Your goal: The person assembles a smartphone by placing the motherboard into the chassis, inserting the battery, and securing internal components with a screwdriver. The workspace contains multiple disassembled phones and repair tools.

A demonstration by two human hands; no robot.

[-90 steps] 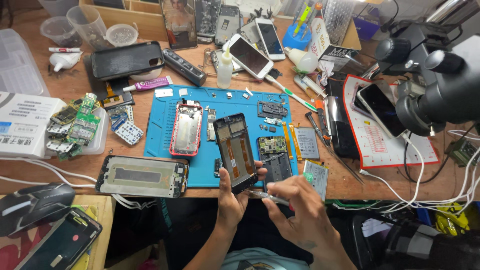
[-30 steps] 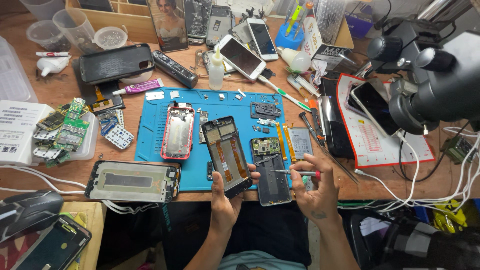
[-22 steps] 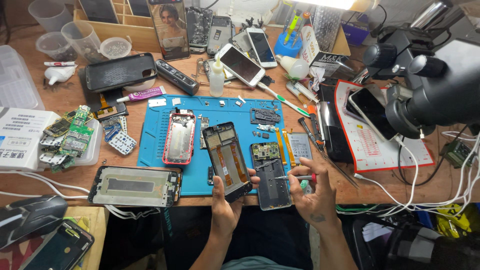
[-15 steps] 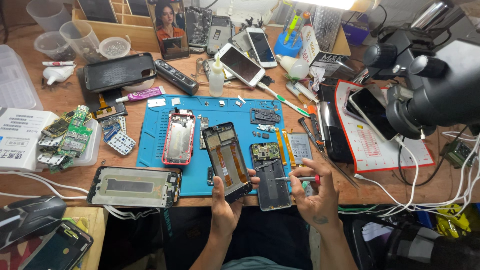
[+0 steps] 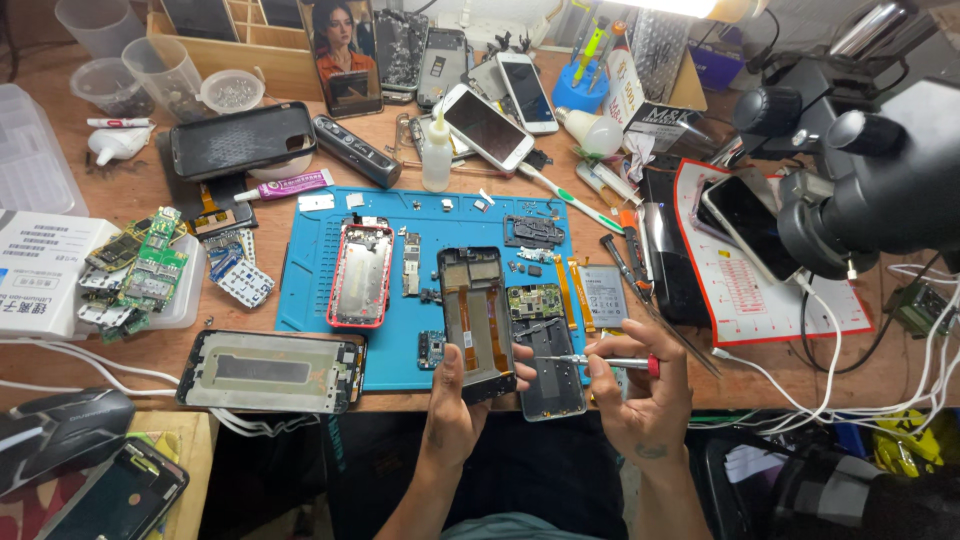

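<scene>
Steadying an opened phone frame point(image 5: 477, 320) by its lower edge, the left hand point(image 5: 452, 400) is clamped around it over the blue work mat point(image 5: 310, 290) at the table's point(image 5: 120, 350) near edge. The right hand point(image 5: 640, 400) pinches a slim screwdriver point(image 5: 600, 361), tip over a second opened phone point(image 5: 545, 350). Thin, light and likely fragile, the frame seems best gripped by its rigid sides.

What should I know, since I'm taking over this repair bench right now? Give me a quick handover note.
Left hand grips the lower end of an opened phone frame over the blue mat.
Right hand holds a screwdriver, tip pointing at the opened phone body beside it.
Done: both units lie open, with boards and a grey battery out on the mat.
Left: cannot tell which screws remain.
</scene>
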